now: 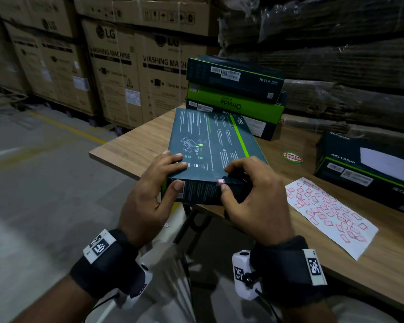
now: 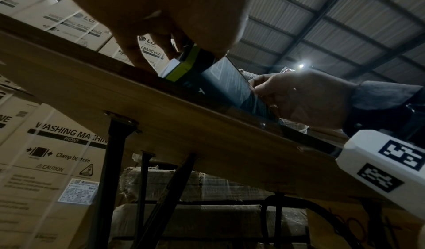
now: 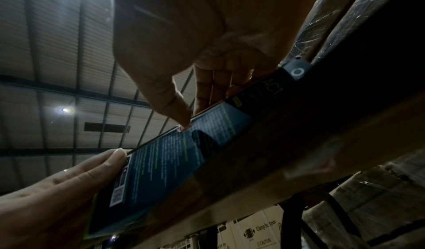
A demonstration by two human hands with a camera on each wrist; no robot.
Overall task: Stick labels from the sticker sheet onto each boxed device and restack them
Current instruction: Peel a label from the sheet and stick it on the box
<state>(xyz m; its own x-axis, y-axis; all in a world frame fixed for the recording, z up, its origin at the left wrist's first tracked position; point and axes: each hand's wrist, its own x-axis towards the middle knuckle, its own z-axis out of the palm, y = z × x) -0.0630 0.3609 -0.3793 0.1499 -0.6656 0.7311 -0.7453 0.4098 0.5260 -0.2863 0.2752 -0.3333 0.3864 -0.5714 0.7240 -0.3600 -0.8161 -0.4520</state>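
Observation:
A dark teal boxed device (image 1: 210, 141) with a green stripe lies at the table's near edge, its near end overhanging. My left hand (image 1: 180, 171) grips its near left corner, fingers on top and thumb on the near side. My right hand (image 1: 226, 178) holds the near edge further right, fingers curled on top. Its thumb presses just under a small pink label (image 1: 220, 181) stuck on the box's top edge. In the right wrist view the thumb tip touches the label (image 3: 181, 128) on the box (image 3: 184, 153). The white sticker sheet (image 1: 329, 213) with several red labels lies to the right.
A stack of three similar boxes (image 1: 233, 94) stands behind the held box. Another box (image 1: 369, 169) lies at the right, beyond the sheet. A round red and green sticker (image 1: 291, 156) is on the wooden table (image 1: 131, 148). Large cardboard cartons (image 1: 112, 73) line the back.

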